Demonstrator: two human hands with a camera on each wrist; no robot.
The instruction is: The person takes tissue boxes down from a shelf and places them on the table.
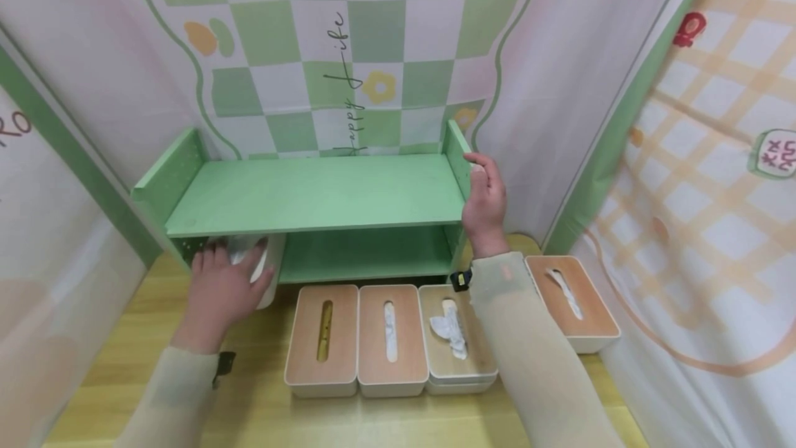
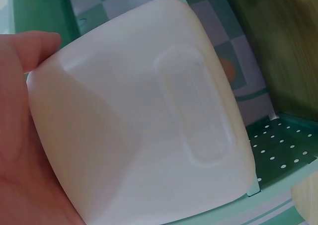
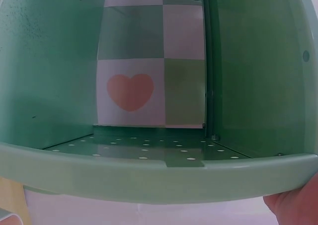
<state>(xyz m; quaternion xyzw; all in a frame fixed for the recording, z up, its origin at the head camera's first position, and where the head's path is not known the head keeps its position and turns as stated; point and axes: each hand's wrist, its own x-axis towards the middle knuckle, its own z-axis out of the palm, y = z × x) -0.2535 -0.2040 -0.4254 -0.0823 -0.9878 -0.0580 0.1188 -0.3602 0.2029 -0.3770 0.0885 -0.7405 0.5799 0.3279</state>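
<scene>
My left hand point(image 1: 224, 285) grips a white plastic tissue box point(image 1: 269, 282) at the left end of the lower tier of a green shelf point(image 1: 317, 192). The box is partly under the upper board, and my hand hides much of its top. In the left wrist view its smooth white face point(image 2: 124, 120), with a raised long oval, fills the middle, and my thumb and palm lie along its left edge. My right hand point(image 1: 486, 202) holds the front edge of the shelf's right side panel point(image 1: 459, 157). The right wrist view shows only a bit of that hand at the lower right.
In front of the shelf stand tissue boxes with wood-look lids: one with a bare slot point(image 1: 322, 341), one with tissue in its slot point(image 1: 393, 341), and a paler one with tissue sticking out point(image 1: 457, 337). Another tissue box point(image 1: 572, 296) is right of my forearm. Printed curtains surround the wooden table point(image 1: 249, 393).
</scene>
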